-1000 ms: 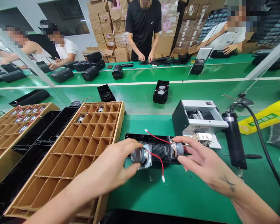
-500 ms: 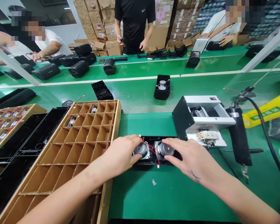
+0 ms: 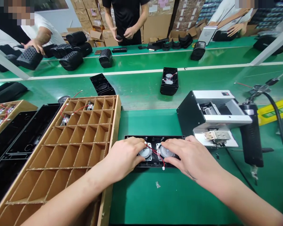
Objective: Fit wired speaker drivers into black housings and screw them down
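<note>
A black speaker housing lies on the green mat in front of me. Two round silver speaker drivers sit side by side in it, with red wires crossing between them. My left hand rests on the left driver, fingers curled over its edge. My right hand presses on the right driver, fingers bent down onto it. A small white connector hangs off the housing's front edge.
A cardboard divider tray holding a few drivers stands at my left, with black housings beside it. A white and black machine and a black powered screwdriver stand at right. Another loaded housing lies on the belt. Other people work across the table.
One second ago both hands held the drivers lifted above the housing. They lowered them into it and now press on them; the view has tilted down slightly.
</note>
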`<state>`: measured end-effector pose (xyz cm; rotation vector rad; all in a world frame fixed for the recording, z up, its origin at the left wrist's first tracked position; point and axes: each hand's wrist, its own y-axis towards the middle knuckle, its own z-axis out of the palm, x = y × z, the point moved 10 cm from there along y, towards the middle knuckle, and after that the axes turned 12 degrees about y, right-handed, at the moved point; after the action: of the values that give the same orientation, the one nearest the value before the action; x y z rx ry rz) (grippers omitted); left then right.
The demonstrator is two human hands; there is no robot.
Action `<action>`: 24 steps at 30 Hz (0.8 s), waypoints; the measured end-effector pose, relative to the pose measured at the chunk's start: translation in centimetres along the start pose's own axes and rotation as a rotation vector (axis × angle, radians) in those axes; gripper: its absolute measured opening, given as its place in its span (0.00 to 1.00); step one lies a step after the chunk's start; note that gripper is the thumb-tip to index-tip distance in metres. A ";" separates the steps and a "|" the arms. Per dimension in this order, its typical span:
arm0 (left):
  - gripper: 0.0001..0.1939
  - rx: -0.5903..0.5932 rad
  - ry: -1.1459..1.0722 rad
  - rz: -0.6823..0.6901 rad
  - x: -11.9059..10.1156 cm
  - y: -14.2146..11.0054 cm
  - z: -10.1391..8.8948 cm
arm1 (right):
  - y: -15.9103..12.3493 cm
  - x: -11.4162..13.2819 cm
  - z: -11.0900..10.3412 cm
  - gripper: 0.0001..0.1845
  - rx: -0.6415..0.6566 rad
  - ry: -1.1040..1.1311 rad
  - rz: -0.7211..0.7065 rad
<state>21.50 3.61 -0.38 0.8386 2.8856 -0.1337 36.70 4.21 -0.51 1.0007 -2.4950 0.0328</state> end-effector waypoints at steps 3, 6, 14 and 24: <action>0.12 -0.036 -0.011 0.018 0.1 -0.2 0.1 | -0.2 -0.1 0.1 0.18 -0.010 0.006 -0.006; 0.14 -0.069 -0.021 0.027 0.2 -0.3 0.0 | -0.4 -0.1 0.1 0.16 -0.027 0.010 -0.010; 0.12 -0.105 -0.034 0.038 0.2 -0.4 -0.2 | -0.3 0.2 0.1 0.14 -0.010 0.011 -0.002; 0.13 -0.116 -0.039 0.035 0.2 -0.5 0.1 | -0.2 -1.1 0.6 0.18 0.071 0.001 -0.012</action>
<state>21.07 3.22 -0.53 0.8548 2.8093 0.0204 37.27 4.67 -1.56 1.0435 -2.5026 0.1191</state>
